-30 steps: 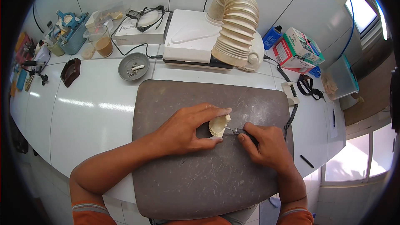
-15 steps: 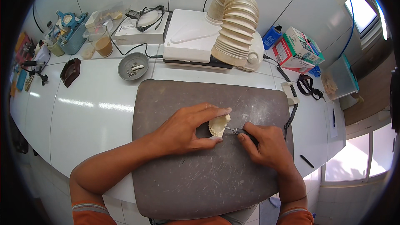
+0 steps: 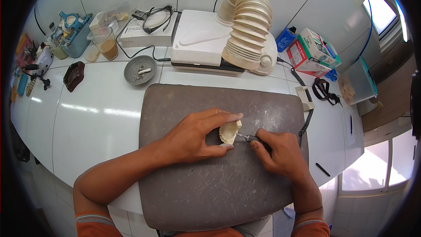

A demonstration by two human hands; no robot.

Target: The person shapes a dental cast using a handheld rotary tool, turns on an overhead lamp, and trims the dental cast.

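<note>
Gripped between the thumb and fingers of the left hand: a cream dental cast, held off the fingertips' side at three o'clock from that palm, with fingers along its twelve o'clock edge, thumb at six, and the curved row of teeth facing roughly eight. Just over the brown mat; hard to tell resting from lifted.

Clock hours from here on taken from the cast. Toward four, near but apart from the cast: the right hand, closed around the dark handle of a slim tool. Silver end pointed at the cast's three o'clock edge; too small to tell contact from a slight gap.

Further out, on the white table: at twelve, a ribbed cream hose arching over a white machine; at one, a blue can; between one and two, stacked boxes. At two, a black strap and, beyond, a clear bin; near four, a black pen. At ten, a grey bowl, then a cup of brown liquid.
</note>
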